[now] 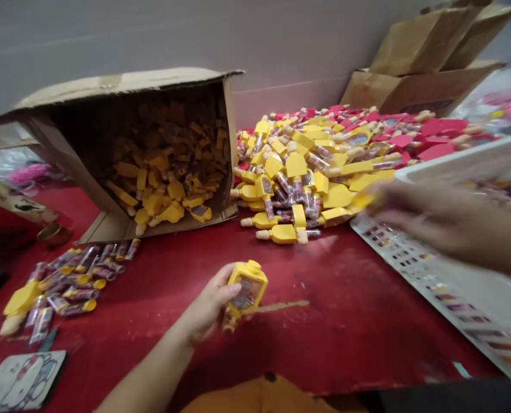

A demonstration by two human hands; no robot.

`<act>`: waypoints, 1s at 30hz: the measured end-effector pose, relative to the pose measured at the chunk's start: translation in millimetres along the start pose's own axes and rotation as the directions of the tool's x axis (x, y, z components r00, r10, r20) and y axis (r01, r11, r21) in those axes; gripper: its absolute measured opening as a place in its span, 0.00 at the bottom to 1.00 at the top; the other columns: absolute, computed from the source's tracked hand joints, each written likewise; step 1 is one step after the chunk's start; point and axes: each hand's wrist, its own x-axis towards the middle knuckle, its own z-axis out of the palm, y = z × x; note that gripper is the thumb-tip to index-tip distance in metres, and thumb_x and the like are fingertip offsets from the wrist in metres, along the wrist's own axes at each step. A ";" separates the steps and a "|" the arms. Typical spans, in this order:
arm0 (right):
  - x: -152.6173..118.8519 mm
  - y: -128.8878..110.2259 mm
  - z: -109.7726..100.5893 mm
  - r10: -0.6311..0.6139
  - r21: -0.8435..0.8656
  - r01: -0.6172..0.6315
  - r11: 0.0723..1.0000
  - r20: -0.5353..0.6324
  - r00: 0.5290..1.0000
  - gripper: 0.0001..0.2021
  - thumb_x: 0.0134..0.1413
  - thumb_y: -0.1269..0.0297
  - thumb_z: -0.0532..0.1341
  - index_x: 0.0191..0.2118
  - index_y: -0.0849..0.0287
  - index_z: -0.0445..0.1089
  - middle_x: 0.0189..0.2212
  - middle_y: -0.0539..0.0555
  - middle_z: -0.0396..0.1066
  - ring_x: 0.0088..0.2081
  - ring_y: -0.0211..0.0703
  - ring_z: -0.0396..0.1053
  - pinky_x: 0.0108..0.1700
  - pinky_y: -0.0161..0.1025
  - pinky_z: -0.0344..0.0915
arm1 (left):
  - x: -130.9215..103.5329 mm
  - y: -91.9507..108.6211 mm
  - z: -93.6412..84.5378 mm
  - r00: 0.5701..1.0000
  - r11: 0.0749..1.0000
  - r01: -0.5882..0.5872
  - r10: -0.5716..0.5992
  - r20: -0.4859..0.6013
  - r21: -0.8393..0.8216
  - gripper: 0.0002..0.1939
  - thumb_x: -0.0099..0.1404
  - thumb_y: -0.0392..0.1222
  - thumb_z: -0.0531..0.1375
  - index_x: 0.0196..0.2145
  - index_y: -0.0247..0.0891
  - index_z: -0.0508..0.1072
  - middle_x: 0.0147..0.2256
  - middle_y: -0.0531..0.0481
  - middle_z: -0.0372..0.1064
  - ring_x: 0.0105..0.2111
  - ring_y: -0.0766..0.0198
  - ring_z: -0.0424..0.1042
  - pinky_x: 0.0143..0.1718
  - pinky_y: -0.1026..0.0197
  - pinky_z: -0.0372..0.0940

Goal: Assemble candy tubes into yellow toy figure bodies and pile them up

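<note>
Well out to the left of the left hand and low toward the person, a flat white case [18, 381] with a cartoon drawing lies on the red worktop [324, 292]. Above it, also left of that hand, a yellow piece [23, 299] with a tan end lies against a loose cluster of clear tubes [81, 294], several with yellow caps. Beyond the tubes and the left hand, a cardboard box [130, 80] lies on its side, its opening toward the person, many yellow pieces [171, 212] heaped inside.

The left hand [215, 298] is curled narrowly around a yellow container [249, 287] with a see-through window, thumb on the front edge and a short neck pointing up; its other fingers are mostly hidden. Just right of it is a thin tan strip [283, 307].

Beyond and between the two hands sits a pile of yellow pieces and clear tubes [296, 163], with red pieces [438, 151] at its far right. The right hand [404, 212] is blurred, over the near corner of a white basket [444, 164]; something yellow [361, 199] shows at its fingertips, but whether it is gripped cannot be told. Stacked cardboard boxes [410, 43] stand beyond that hand
</note>
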 end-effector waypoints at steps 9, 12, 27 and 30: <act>-19.4 -68.4 75.7 -0.330 0.201 0.280 0.939 0.292 0.898 0.12 0.57 0.62 0.52 0.43 0.61 0.64 0.27 0.53 0.66 0.28 0.36 0.62 0.29 0.33 0.55 | -18.1 3.7 12.3 0.937 0.937 0.227 -0.284 0.202 0.266 0.23 0.43 0.44 0.67 0.36 0.33 0.66 0.29 0.53 0.65 0.26 0.70 0.63 0.26 0.69 0.58; -21.3 -73.2 76.1 -0.366 0.252 0.304 0.919 0.253 0.895 0.12 0.57 0.61 0.52 0.41 0.64 0.65 0.26 0.52 0.66 0.26 0.34 0.61 0.28 0.33 0.53 | -21.3 2.8 17.0 0.940 0.916 0.186 -0.271 0.207 0.355 0.20 0.45 0.44 0.66 0.35 0.33 0.68 0.28 0.53 0.65 0.26 0.71 0.63 0.26 0.69 0.58; -80.5 -134.6 76.5 -0.027 0.438 -0.336 0.834 0.640 0.768 0.05 0.53 0.67 0.53 0.35 0.60 0.64 0.26 0.49 0.67 0.25 0.33 0.63 0.26 0.32 0.58 | -66.5 -42.4 32.9 0.958 0.320 -0.237 -0.077 0.275 0.917 0.16 0.54 0.54 0.57 0.31 0.39 0.69 0.24 0.52 0.70 0.21 0.67 0.66 0.21 0.66 0.54; -86.4 -138.7 79.2 0.015 0.417 -0.432 0.800 0.705 0.709 0.05 0.52 0.67 0.53 0.31 0.61 0.64 0.26 0.51 0.67 0.26 0.34 0.63 0.28 0.32 0.58 | -68.9 -47.4 33.3 0.957 0.249 -0.238 -0.105 0.271 0.939 0.16 0.52 0.55 0.58 0.28 0.38 0.69 0.23 0.51 0.69 0.21 0.65 0.67 0.20 0.65 0.53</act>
